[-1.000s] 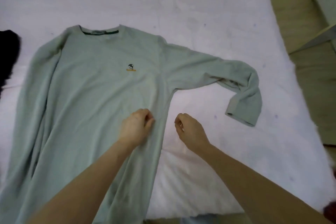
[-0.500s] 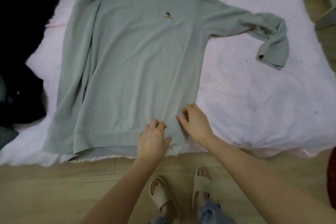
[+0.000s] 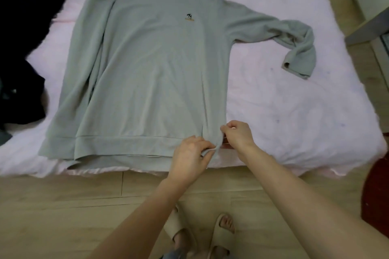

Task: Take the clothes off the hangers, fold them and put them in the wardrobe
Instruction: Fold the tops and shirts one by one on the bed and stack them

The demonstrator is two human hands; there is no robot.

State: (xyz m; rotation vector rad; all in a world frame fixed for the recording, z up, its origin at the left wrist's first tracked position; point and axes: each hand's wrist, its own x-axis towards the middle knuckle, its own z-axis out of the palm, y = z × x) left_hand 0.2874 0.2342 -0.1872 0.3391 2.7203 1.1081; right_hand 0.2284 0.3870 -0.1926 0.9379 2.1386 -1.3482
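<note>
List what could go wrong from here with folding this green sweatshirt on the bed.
1. Both the left hand and the right hand pinch one hem corner of the sweatshirt; pulling there could skew the flat body.
2. The hem hangs over the edge of the bed, so the garment may slide toward the floor.
3. The right sleeve lies doubled back; folding over it would trap a lump.

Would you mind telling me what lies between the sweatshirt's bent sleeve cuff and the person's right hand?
Only bare pink bedsheet lies between the cuff and the right hand, as the head view shows.
</note>
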